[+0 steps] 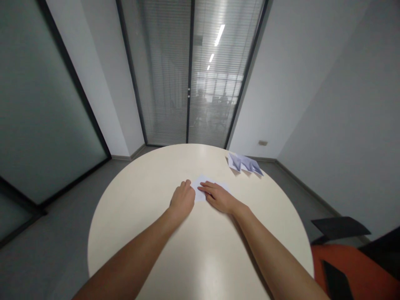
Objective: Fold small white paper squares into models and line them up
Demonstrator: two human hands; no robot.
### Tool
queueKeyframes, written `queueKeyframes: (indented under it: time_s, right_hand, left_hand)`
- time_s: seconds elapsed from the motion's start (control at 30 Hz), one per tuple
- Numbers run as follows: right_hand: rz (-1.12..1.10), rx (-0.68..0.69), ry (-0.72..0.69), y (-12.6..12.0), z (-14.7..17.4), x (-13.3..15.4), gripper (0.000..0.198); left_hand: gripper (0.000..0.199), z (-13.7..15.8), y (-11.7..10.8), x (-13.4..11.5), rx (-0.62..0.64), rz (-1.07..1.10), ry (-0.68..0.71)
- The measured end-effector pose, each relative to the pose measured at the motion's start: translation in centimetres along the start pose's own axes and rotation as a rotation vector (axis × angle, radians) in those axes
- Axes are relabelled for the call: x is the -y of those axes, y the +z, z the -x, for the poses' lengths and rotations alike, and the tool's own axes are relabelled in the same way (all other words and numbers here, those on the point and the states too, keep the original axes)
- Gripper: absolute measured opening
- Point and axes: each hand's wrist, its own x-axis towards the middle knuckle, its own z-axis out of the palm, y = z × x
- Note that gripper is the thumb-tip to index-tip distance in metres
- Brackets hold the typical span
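Note:
A white sheet of paper (200, 185) lies near the middle of the round cream table (140, 200). My left hand (183, 199) rests at the sheet's left edge with its fingers curled, touching the paper. My right hand (218, 196) lies flat on the sheet, fingers stretched leftward and pressing it down. Much of the paper is hidden under the right hand. Neither hand lifts the sheet.
Folded white paper pieces (244, 163) lie at the table's far right edge. An orange chair with a black armrest (340, 227) stands at the lower right. Glass doors with blinds (189, 71) are behind the table.

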Motion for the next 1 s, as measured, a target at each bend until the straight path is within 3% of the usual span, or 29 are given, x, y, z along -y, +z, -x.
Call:
queueKeyframes:
  time_s: [0.33,0.5,0.7,0.87,1.0]
  right_hand:
    - [-0.009,0.041,0.063,0.1,0.0,0.0,0.049]
    - [-0.037,0.06,0.121,0.2,0.1,-0.2,0.05]
    - [-0.044,0.066,0.152,0.5,0.1,-0.5,0.052]
    - [0.04,0.092,0.272,0.3,0.1,-0.8,0.063]
    - [0.107,0.105,0.352,-0.6,0.4,-1.1,0.056]
  left_hand:
    - [0.038,0.9,-0.4,-1.8,0.011,0.034,0.039]
    - [0.052,1.1,-0.4,-1.6,-0.001,0.032,0.068]
    - [0.056,0.9,0.3,-1.2,-0.011,0.035,0.082]
    - [0.058,1.0,0.4,-1.0,-0.035,0.014,0.08]
    - [0.064,1.2,0.4,-0.8,-0.043,0.019,0.087]
